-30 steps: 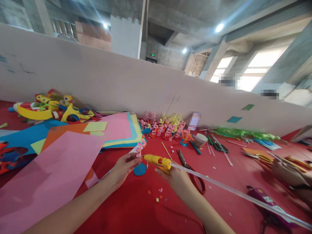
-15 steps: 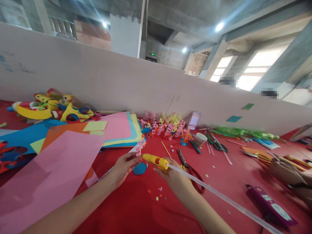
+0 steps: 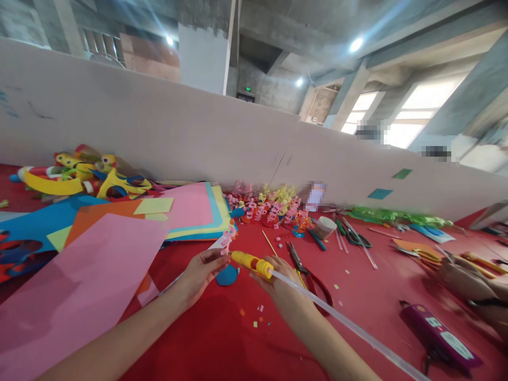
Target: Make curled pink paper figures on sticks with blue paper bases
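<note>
At your far left on the red table (image 3: 190,344), red and blue cut paper (image 3: 24,259) lies in front of a heap of paper toys (image 3: 75,172), mostly yellow. Next, a large pink sheet (image 3: 83,286) slants toward you, overlapping orange and blue paper. Just right of that is a stack of coloured paper (image 3: 194,206), pink on top.

Your left hand (image 3: 200,278) is near the middle, thumb and fingers pinched together on the lower part of a pink paper curl (image 3: 226,242). The curl stands roughly upright above a blue disc (image 3: 226,275); your fingertips hide how the two meet.

The yellow glue gun (image 3: 252,262) points left, its tip right beside your left fingertips; you cannot tell here whether it touches the paper. Your right hand (image 3: 283,280) is wrapped around its handle, fingers closed, partly hidden by the gun. A long clear glue stick (image 3: 349,324) runs from the gun's back end toward your lower right.

Small paper scraps (image 3: 256,320) dot the table between your forearms. Beyond your hands, many pink and yellow curls (image 3: 273,206) crowd together by the white board (image 3: 159,127). Red-handled scissors (image 3: 297,259) lie partly behind your right hand. Farther right are a white cup (image 3: 324,227), green-handled scissors (image 3: 357,235), a purple tool (image 3: 440,336) and another person's hand (image 3: 462,278).
</note>
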A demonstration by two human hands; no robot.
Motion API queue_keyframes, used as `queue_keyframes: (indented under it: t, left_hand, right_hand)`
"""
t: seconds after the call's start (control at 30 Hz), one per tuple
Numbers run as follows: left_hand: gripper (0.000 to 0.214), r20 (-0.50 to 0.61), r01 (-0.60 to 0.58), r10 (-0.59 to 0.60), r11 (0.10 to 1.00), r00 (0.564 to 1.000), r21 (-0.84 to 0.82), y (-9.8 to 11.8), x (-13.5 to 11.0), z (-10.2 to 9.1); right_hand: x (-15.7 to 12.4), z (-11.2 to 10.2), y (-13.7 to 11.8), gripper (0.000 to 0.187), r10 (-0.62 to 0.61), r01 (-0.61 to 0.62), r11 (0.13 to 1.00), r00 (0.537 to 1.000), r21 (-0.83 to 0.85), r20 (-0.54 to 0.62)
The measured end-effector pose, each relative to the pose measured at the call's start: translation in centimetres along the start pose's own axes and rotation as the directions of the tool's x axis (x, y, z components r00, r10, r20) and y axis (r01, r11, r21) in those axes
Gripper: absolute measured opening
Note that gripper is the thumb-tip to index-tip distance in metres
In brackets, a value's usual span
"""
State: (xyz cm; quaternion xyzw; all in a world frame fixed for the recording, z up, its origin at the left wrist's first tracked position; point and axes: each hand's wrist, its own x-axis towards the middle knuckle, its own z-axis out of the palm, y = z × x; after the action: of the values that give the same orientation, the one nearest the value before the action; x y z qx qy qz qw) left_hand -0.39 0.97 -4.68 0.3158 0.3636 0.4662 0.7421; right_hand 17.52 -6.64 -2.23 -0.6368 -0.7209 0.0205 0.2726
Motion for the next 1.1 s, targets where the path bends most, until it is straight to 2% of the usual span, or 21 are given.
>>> queue_keyframes:
  t: [0.33, 0.5, 0.63, 0.77, 0.9, 1.0, 1.1]
  left_hand:
    - [0.031, -0.008, 0.016, -0.016, 1.0, 1.0, -0.012, 0.0, 0.0, 0.1]
    - [0.031, -0.007, 0.012, -0.012, 1.0, 1.0, -0.005, -0.1, 0.2, -0.2]
    - [0.03, -0.02, 0.006, -0.006, 1.0, 1.0, -0.007, -0.1, 0.1, 0.0]
    - [0.03, -0.02, 0.004, -0.004, 1.0, 1.0, -0.009, 0.2, -0.1, 0.2]
    - [0.03, -0.018, 0.015, -0.016, 1.0, 1.0, -0.017, 0.3, -0.2, 0.3]
    - [0.027, 0.013, 0.004, -0.004, 1.0, 1.0, -0.003, 0.4, -0.2, 0.3]
    - [0.024, 0.056, 0.006, -0.006, 1.0, 0.998, 0.008, 0.5, -0.3, 0.3]
  right_hand:
    - [0.2, -0.1, 0.0, 0.015, 0.017, -0.017, 1.0, 0.999, -0.013, 0.041]
    - [0.1, -0.8, 0.5, 0.021, 0.094, -0.097, 0.983, 0.995, 0.158, 0.021]
    - [-0.3, -2.5, 2.0, 0.026, 0.223, -0.216, 0.925, 0.975, 0.314, 0.015]
    - [-0.7, -4.6, 4.9, 0.027, 0.353, -0.33, 0.884, 0.936, 0.331, -0.011]
    - [-1.4, -5.9, 9.2, 0.031, 0.512, -0.485, 0.817, 0.859, 0.312, -0.005]
    - [-2.1, -6.1, 12.2, 0.037, 0.598, -0.57, 0.702, 0.797, 0.427, 0.083]
    - [-2.9, -5.9, 14.6, 0.037, 0.663, -0.562, 0.513, 0.739, 0.649, 0.116]
